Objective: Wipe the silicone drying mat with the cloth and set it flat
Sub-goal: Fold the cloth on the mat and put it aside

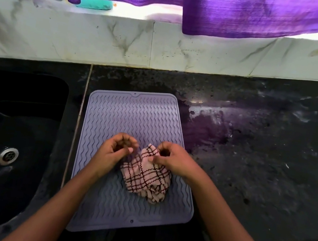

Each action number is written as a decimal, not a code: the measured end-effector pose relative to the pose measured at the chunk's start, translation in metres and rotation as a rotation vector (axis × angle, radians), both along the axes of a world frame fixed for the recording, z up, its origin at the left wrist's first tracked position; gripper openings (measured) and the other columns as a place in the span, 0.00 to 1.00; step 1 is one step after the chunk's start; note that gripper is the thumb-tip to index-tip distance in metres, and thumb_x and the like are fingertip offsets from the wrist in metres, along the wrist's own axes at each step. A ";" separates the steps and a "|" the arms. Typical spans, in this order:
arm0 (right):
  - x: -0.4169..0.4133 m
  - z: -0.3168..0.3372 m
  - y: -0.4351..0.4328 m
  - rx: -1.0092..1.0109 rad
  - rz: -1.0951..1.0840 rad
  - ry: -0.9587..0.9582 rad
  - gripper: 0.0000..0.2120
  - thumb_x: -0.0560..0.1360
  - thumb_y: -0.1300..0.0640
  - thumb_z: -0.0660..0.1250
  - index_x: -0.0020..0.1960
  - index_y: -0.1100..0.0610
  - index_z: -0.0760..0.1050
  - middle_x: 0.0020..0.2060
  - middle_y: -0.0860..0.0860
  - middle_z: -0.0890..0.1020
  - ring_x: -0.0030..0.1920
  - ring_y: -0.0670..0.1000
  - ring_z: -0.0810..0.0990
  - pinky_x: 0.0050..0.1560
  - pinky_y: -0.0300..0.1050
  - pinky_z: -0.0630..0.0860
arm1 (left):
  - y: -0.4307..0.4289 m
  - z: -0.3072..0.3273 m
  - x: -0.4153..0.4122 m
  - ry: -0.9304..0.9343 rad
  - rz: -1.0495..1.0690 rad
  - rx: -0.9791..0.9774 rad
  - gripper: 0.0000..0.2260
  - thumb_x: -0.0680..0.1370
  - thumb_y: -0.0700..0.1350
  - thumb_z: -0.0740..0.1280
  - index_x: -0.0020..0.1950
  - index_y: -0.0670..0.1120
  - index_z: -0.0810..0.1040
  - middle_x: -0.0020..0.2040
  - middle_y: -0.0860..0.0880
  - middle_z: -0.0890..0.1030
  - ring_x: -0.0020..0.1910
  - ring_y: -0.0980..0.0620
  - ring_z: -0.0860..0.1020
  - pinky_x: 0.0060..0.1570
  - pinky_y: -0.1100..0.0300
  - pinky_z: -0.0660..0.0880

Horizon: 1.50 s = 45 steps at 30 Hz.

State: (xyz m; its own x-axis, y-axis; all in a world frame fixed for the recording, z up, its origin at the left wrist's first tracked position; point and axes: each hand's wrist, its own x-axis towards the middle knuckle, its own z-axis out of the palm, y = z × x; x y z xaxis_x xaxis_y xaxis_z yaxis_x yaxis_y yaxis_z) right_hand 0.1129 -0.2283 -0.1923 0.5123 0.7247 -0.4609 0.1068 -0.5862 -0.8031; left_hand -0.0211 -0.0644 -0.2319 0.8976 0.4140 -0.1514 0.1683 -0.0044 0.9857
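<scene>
Surface: a dark speckled stone counter [253, 157] runs under a white marbled tile wall [166, 46]; a wet purple-tinted sheen lies on the stone just right of the mat's far corner.
Background: a purple curtain [235, 9] hangs across a bright window ledge, where a teal soap-like bar [94, 3] sits near the curtain's left panel.
Mat: the lilac silicone drying mat [133, 116], ribbed in wavy lines, lies flat on the counter with all four rounded corners down; its long sides run away from the person.
Mat edges: the left edge lies just beside a pale seam in the counter, near the sink; the near edge comes close to the counter's front; the far edge stops well short of the wall.
Open room: bare counter stretches wide to the right of the mat and in a band behind it.
Sink: a black basin [5, 126] sits left of the mat, with a metal drain [7, 156] in its floor; nothing else shows inside it.
Cloth: a pale checked cloth [148, 179], bunched, rests on the mat's near-right part.
Left hand [116, 150]: fingers curled loosely inward, at the cloth's left edge; whether it grips fabric cannot be told.
Right hand [170, 159]: fingers curled, thumb and fingertips pinching the cloth's upper fold.
</scene>
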 end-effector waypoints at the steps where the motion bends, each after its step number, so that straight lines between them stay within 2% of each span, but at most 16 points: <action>1: -0.002 0.004 -0.005 0.110 0.010 -0.009 0.09 0.70 0.51 0.72 0.43 0.53 0.73 0.40 0.51 0.80 0.42 0.51 0.79 0.46 0.47 0.76 | 0.000 0.003 0.001 -0.007 0.001 0.008 0.10 0.76 0.42 0.67 0.56 0.50 0.77 0.54 0.51 0.82 0.55 0.53 0.79 0.55 0.55 0.77; 5: -0.003 0.029 -0.011 0.352 0.001 -0.198 0.08 0.72 0.50 0.69 0.46 0.51 0.72 0.43 0.50 0.83 0.45 0.49 0.82 0.43 0.47 0.80 | -0.001 0.027 0.016 -0.028 -0.185 -0.050 0.27 0.67 0.67 0.68 0.62 0.57 0.75 0.59 0.55 0.79 0.56 0.54 0.79 0.49 0.57 0.79; 8: 0.008 0.043 -0.005 0.436 -0.056 -0.368 0.07 0.74 0.54 0.68 0.47 0.53 0.71 0.44 0.50 0.83 0.46 0.48 0.82 0.47 0.50 0.80 | -0.006 0.044 0.037 -0.067 -0.119 -0.243 0.38 0.60 0.74 0.67 0.57 0.46 0.77 0.53 0.44 0.82 0.52 0.44 0.80 0.51 0.50 0.77; 11: 0.024 0.056 -0.004 0.535 -0.162 -0.334 0.05 0.75 0.54 0.65 0.49 0.51 0.69 0.44 0.51 0.83 0.45 0.49 0.82 0.45 0.55 0.80 | -0.011 0.057 0.065 -0.239 -0.088 -0.534 0.43 0.60 0.72 0.69 0.62 0.40 0.74 0.60 0.37 0.78 0.59 0.39 0.76 0.58 0.44 0.74; 15: 0.042 0.060 -0.009 0.553 -0.218 -0.532 0.06 0.77 0.53 0.62 0.51 0.46 0.66 0.43 0.50 0.81 0.42 0.49 0.81 0.39 0.53 0.80 | -0.031 0.064 0.100 -0.249 -0.196 -0.812 0.50 0.59 0.70 0.71 0.73 0.43 0.64 0.68 0.35 0.71 0.68 0.35 0.69 0.66 0.35 0.64; 18: 0.058 0.052 -0.013 0.570 -0.439 -0.587 0.04 0.77 0.56 0.62 0.51 0.50 0.67 0.41 0.48 0.80 0.41 0.44 0.79 0.37 0.41 0.77 | -0.055 0.058 0.125 -0.224 -0.170 -0.849 0.35 0.67 0.54 0.73 0.71 0.44 0.67 0.66 0.36 0.73 0.62 0.39 0.75 0.58 0.42 0.75; 21: 0.089 0.039 -0.018 0.446 -0.656 -0.575 0.03 0.76 0.58 0.63 0.49 0.53 0.69 0.41 0.49 0.79 0.40 0.45 0.78 0.34 0.34 0.71 | -0.071 0.047 0.162 -0.153 0.099 -0.752 0.26 0.70 0.30 0.67 0.66 0.45 0.71 0.58 0.38 0.78 0.52 0.43 0.80 0.45 0.52 0.81; 23: 0.117 0.028 -0.020 0.350 -0.711 -0.546 0.02 0.76 0.57 0.63 0.48 0.54 0.71 0.44 0.52 0.79 0.41 0.46 0.78 0.34 0.33 0.73 | -0.078 0.042 0.190 -0.114 0.190 -0.690 0.28 0.70 0.27 0.67 0.67 0.48 0.69 0.57 0.41 0.79 0.50 0.45 0.80 0.42 0.54 0.81; 25: 0.145 0.016 -0.020 0.264 -0.752 -0.560 0.05 0.76 0.56 0.63 0.50 0.57 0.73 0.47 0.55 0.79 0.45 0.51 0.78 0.44 0.46 0.78 | -0.083 0.038 0.214 -0.080 0.220 -0.543 0.29 0.71 0.30 0.69 0.68 0.50 0.67 0.59 0.42 0.78 0.49 0.49 0.80 0.40 0.57 0.81; 27: 0.166 0.004 -0.019 0.109 -0.746 -0.605 0.08 0.77 0.55 0.63 0.53 0.58 0.73 0.50 0.57 0.78 0.49 0.54 0.76 0.51 0.54 0.76 | -0.085 0.033 0.233 0.004 0.232 -0.241 0.31 0.72 0.33 0.70 0.70 0.51 0.65 0.63 0.43 0.75 0.55 0.49 0.77 0.49 0.56 0.79; 29: 0.175 -0.012 -0.020 -0.223 -0.599 -0.784 0.11 0.76 0.53 0.63 0.55 0.59 0.72 0.53 0.58 0.76 0.54 0.57 0.73 0.53 0.54 0.73 | -0.086 0.028 0.241 0.128 0.182 0.241 0.33 0.73 0.35 0.68 0.74 0.52 0.60 0.68 0.44 0.68 0.62 0.47 0.71 0.58 0.57 0.72; 32: 0.173 -0.027 -0.019 -0.415 -0.481 -0.984 0.14 0.74 0.54 0.64 0.57 0.59 0.71 0.56 0.60 0.74 0.56 0.60 0.70 0.52 0.54 0.70 | -0.073 0.018 0.225 0.127 0.189 0.643 0.33 0.73 0.37 0.67 0.74 0.54 0.59 0.71 0.47 0.64 0.66 0.47 0.65 0.60 0.56 0.69; 35: 0.166 -0.025 0.006 -0.200 -0.399 -1.146 0.13 0.72 0.58 0.66 0.56 0.58 0.72 0.53 0.59 0.75 0.53 0.58 0.72 0.48 0.52 0.71 | -0.019 0.012 0.195 0.219 0.250 0.788 0.30 0.74 0.44 0.69 0.73 0.54 0.62 0.73 0.48 0.63 0.69 0.48 0.64 0.64 0.53 0.68; 38: 0.158 -0.019 0.056 -0.008 -0.096 -1.013 0.14 0.75 0.59 0.63 0.60 0.57 0.71 0.56 0.57 0.75 0.57 0.56 0.71 0.53 0.50 0.70 | 0.056 0.019 0.165 0.444 0.257 0.884 0.29 0.75 0.46 0.68 0.74 0.49 0.63 0.74 0.43 0.61 0.72 0.43 0.62 0.69 0.48 0.63; 42: 0.160 -0.023 0.113 -0.232 0.272 -0.809 0.26 0.76 0.54 0.62 0.71 0.56 0.59 0.67 0.59 0.67 0.66 0.61 0.65 0.61 0.55 0.67 | 0.132 0.028 0.131 0.810 0.061 0.931 0.34 0.74 0.53 0.68 0.76 0.47 0.57 0.74 0.40 0.61 0.72 0.39 0.62 0.69 0.46 0.63; 45: 0.168 -0.026 0.132 -0.395 0.318 -0.809 0.32 0.72 0.47 0.67 0.70 0.57 0.59 0.67 0.59 0.66 0.66 0.63 0.65 0.60 0.58 0.68 | 0.150 0.025 0.111 0.904 -0.091 0.987 0.36 0.72 0.59 0.69 0.74 0.46 0.60 0.71 0.40 0.65 0.69 0.40 0.65 0.67 0.47 0.65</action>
State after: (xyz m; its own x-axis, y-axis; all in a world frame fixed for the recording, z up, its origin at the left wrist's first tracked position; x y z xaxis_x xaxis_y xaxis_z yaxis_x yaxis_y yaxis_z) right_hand 0.2809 -0.0961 -0.2182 0.5889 0.7528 -0.2941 0.7442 -0.6471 -0.1659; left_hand 0.0901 0.0859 -0.2064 0.6716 0.6380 -0.3767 0.7159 -0.6899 0.1077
